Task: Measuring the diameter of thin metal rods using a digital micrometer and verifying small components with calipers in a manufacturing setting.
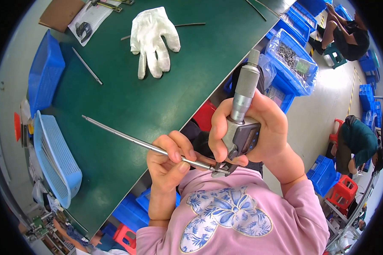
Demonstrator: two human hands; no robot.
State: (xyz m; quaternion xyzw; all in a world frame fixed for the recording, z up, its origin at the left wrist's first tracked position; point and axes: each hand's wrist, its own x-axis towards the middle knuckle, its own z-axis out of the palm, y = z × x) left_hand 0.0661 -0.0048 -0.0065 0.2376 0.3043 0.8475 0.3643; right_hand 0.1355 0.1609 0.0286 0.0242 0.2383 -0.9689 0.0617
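Note:
My left hand [169,159] pinches a long, thin metal rod [127,137] between thumb and fingers near its right end. The rod slants up to the left, out over the green table. In my right hand [266,127] is a digital micrometer [241,131], its grey thimble pointing up and its small display facing right. The rod's right end sits at the micrometer's jaws, close to my chest; whether the jaws press on it I cannot tell.
On the green table [110,97] lie a white glove [154,40], another metal rod [87,66] and a dark thin rod [191,24]. A blue bin [47,70] and a light-blue basket [74,172] line the left edge. Blue crates [295,87] stand right; other people sit beyond.

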